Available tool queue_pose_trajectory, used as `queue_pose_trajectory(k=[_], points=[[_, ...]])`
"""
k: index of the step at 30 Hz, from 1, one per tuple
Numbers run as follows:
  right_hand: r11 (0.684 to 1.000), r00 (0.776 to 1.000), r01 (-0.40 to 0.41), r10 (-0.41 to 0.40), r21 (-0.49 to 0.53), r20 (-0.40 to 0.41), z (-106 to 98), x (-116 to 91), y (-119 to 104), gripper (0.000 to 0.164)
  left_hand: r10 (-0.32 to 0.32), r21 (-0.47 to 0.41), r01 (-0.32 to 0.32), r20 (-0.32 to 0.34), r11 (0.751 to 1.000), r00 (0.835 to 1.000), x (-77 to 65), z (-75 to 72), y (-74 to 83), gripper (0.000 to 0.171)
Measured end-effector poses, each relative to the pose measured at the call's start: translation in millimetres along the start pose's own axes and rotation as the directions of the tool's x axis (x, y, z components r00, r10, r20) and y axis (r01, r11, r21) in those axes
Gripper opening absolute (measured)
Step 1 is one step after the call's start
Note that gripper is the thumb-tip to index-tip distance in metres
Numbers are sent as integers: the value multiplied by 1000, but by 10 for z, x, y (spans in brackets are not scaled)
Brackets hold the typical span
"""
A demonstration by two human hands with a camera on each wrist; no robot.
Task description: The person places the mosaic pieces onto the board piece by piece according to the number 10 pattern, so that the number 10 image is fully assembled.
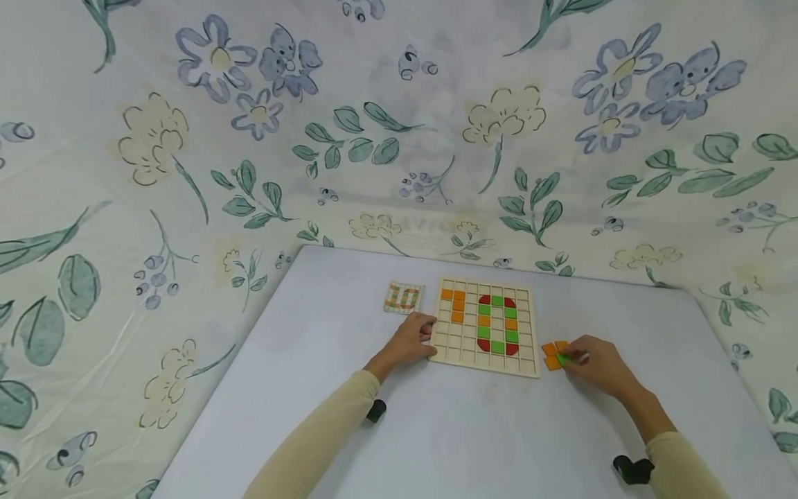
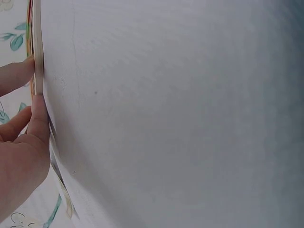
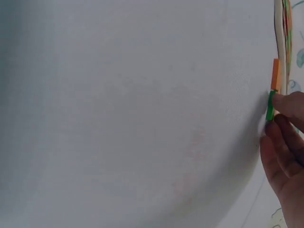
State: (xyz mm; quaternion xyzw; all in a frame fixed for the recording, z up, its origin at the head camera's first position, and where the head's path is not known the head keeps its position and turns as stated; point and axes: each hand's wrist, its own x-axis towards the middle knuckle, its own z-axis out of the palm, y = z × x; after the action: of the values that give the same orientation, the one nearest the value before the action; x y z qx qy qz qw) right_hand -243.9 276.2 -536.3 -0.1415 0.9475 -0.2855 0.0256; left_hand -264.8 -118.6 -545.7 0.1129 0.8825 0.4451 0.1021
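Observation:
A wooden grid board (image 1: 459, 345) lies on the table with orange tiles forming a 1 and red, green and orange tiles forming a 0. My left hand (image 1: 409, 341) is at its left edge; the thumb and a finger touch the rim, as the left wrist view also shows. Right of the board, several orange tiles (image 1: 550, 362) lie close together. There my right hand (image 1: 596, 364) pinches a green tile (image 3: 270, 105) between thumb and fingers, beside an orange one in the right wrist view. Part of the green tile is hidden by the fingers.
A small pattern card (image 1: 403, 297) showing a coloured 10 lies left of the board. The white table (image 1: 436, 430) meets a floral cloth (image 1: 399, 173) behind and at the sides. Black wrist devices (image 1: 632, 470) hang below both forearms.

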Motion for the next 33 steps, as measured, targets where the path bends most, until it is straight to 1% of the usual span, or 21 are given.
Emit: queue_pose_trajectory(k=[6, 8, 12, 16, 20, 23, 27, 33], points=[[1000, 998, -22, 22, 9, -60, -1, 91, -4, 16, -6, 2, 6, -2, 1000, 1000, -27, -4, 24, 63], [999, 997, -33, 33, 0, -65, 6, 129, -8, 17, -8, -5, 8, -1, 1000, 1000, -32, -2, 28, 63], [999, 999, -29, 28, -32, -18, 3, 182, -14, 18, -12, -26, 13, 8, 1000, 1000, -37, 7, 38, 62], [999, 999, -11, 12, -46, 35, -32, 218, -33, 16, -13, -26, 13, 1, 1000, 1000, -40, 6, 45, 62], [998, 997, -25, 29, -57, 67, -52, 249, -57, 20, -10, -20, 10, -2, 1000, 1000, -38, 0, 43, 63], [997, 995, -47, 52, -65, 84, -45, 274, -68, 22, -10, -12, 10, -6, 1000, 1000, -39, -3, 39, 63], [996, 993, -57, 65, -73, 100, -36, 290, -60, 21, -13, -9, 12, -12, 1000, 1000, -35, 0, 33, 64], [997, 992, -44, 50, -58, 112, -49, 265, -13, 19, -17, -7, 17, -9, 1000, 1000, -31, 11, 27, 64]])
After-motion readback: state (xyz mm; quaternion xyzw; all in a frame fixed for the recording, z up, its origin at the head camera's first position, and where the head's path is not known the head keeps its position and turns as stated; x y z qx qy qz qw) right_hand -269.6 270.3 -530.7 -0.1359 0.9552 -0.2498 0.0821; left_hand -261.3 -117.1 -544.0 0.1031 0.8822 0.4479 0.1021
